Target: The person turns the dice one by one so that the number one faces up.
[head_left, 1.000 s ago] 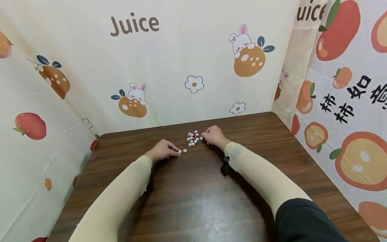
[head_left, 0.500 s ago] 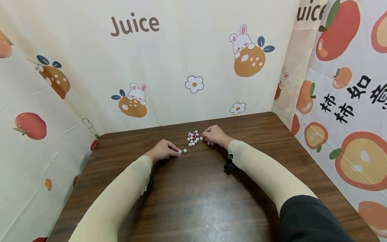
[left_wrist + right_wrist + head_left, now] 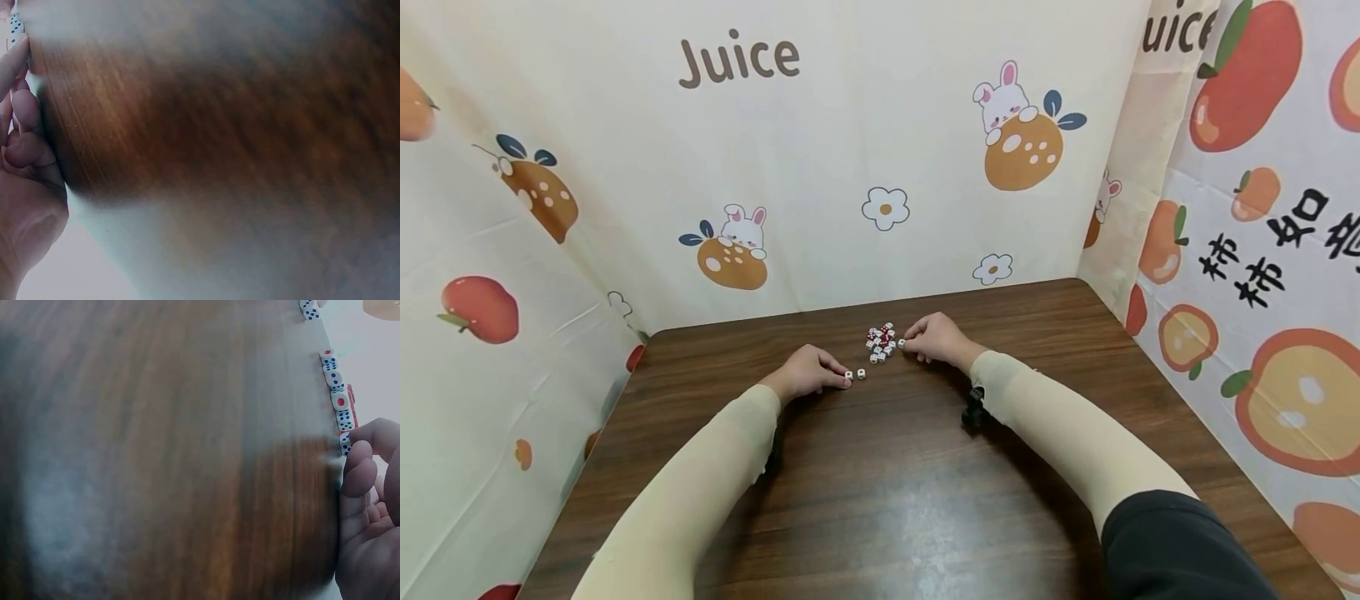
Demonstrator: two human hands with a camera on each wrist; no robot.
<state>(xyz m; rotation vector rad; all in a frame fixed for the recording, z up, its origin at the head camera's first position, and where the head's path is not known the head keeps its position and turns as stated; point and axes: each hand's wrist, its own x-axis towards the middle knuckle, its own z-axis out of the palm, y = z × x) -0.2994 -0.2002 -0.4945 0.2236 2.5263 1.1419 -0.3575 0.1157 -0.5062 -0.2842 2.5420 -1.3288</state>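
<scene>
My left hand pinches a white die between thumb and fingers at the tabletop. In the left wrist view the blue dots of that die show beside a fingertip. Just right of it lies a second white die. My right hand has its thumb and finger on another white die, whose blue-dotted face peeks out by the fingertips in the right wrist view. Immediately left of that one is a cluster of white and red dice.
A dark wood table spreads under both arms, its back edge against a printed curtain. More printed cloth hangs on both sides. A small black device hangs below the right wrist.
My right hand drew slightly away from the die beside the cluster, then came back onto it. My left hand stays on its die. The head view has shifted a little.
</scene>
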